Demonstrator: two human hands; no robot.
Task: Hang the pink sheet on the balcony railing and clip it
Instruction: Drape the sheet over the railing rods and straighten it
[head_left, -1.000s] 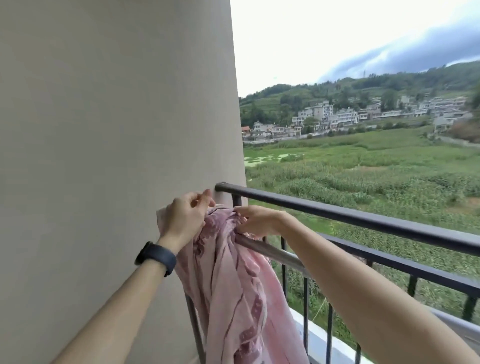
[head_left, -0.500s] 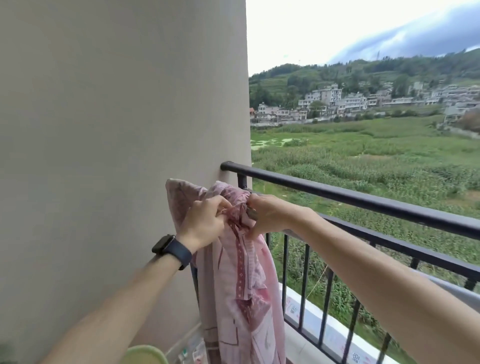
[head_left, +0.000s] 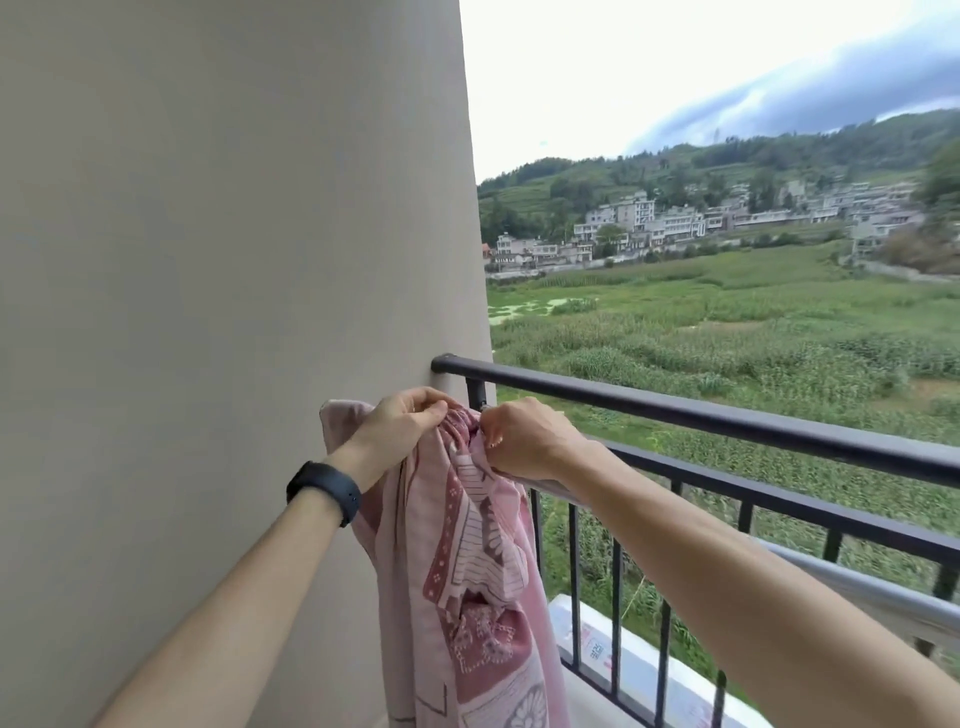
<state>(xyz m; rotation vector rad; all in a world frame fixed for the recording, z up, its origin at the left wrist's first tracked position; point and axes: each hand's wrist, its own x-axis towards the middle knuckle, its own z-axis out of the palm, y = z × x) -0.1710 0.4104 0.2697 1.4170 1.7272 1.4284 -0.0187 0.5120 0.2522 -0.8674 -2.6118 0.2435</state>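
The pink patterned sheet (head_left: 467, 582) hangs bunched over the silver inner rail (head_left: 857, 582) at its left end, close to the wall. My left hand (head_left: 400, 426), with a black band on the wrist, pinches the gathered top of the sheet. My right hand (head_left: 524, 441) grips the same bunch from the right, on the rail. The black balcony railing (head_left: 727, 421) runs just behind both hands. No clip can be made out; the fingers hide the top of the fabric.
A beige wall (head_left: 234, 312) fills the left side, meeting the railing's end. Black vertical bars (head_left: 615, 618) stand below the rails. A white ledge (head_left: 639, 654) lies outside the bars. Green fields and distant houses are beyond.
The sheet's top has been gathered tighter between both hands at the rail's left end. The view has tilted up and shifted slightly.
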